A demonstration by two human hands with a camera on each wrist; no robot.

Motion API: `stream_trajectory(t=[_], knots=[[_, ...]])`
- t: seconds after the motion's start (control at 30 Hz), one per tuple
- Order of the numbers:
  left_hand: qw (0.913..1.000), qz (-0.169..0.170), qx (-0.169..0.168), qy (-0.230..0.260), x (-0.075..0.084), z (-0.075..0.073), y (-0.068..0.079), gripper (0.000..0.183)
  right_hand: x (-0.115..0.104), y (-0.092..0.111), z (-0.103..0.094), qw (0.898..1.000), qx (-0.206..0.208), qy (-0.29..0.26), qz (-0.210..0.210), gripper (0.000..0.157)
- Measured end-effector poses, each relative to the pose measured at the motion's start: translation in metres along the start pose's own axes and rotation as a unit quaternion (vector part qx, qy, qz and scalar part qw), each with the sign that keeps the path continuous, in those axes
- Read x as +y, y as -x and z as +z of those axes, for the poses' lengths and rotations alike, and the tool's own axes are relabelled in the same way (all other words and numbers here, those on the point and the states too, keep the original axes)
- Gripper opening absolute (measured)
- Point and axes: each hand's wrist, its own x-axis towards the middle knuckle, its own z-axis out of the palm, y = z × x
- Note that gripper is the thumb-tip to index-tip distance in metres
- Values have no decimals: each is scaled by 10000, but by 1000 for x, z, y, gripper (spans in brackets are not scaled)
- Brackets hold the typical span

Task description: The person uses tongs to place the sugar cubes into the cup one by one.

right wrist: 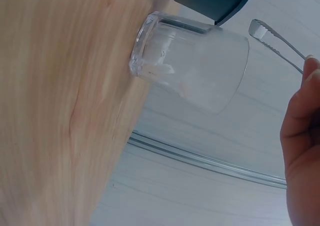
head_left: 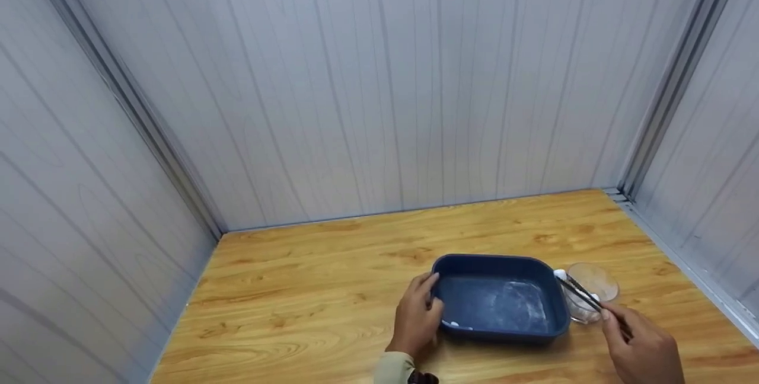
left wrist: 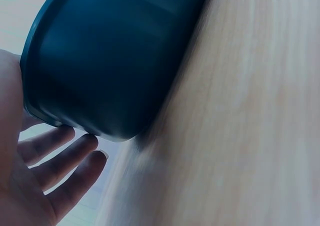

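A dark blue rectangular basin (head_left: 492,336) stands on the wooden table. My left hand (head_left: 418,316) holds its left end, thumb at the rim and fingers along the outer wall; in the left wrist view those fingers (left wrist: 65,158) touch the basin's outside (left wrist: 110,61). My right hand (head_left: 643,342) pinches a pair of slim metal tongs (head_left: 584,294), pointed left over a clear glass (right wrist: 195,61). A small white piece (head_left: 560,274) appears at the tong tips, by the basin's right rim; whether they grip it is unclear. White bits lie in the basin's near left corner.
The glass stands close against the right of the basin, with some white material low inside it. Pale wood-grain panels (head_left: 385,88) enclose the table (head_left: 284,301) at the back and both sides. A metal strip (head_left: 694,277) runs along the right edge.
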Motion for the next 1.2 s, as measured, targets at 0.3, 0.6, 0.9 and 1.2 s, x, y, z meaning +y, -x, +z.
stream_trajectory(t=[0.3, 0.6, 0.9, 1.2], knots=[[9998, 89, 12, -149, -2, 1, -1, 47, 5, 0, -7, 9997, 201, 124, 99, 15], [9999, 6, -3, -108, 0, 1, -1, 45, 9, 3, -11, 9974, 172, 357, 594, 12], [9997, -144, -110, -144, 2, 1, 0, 42, 10, 5, -13, 9931, 107, 549, 1030, 11], [9996, -143, -143, -221, 1, 1, 1, 40, 12, 7, -12, 9939, 320, 459, 949, 12]])
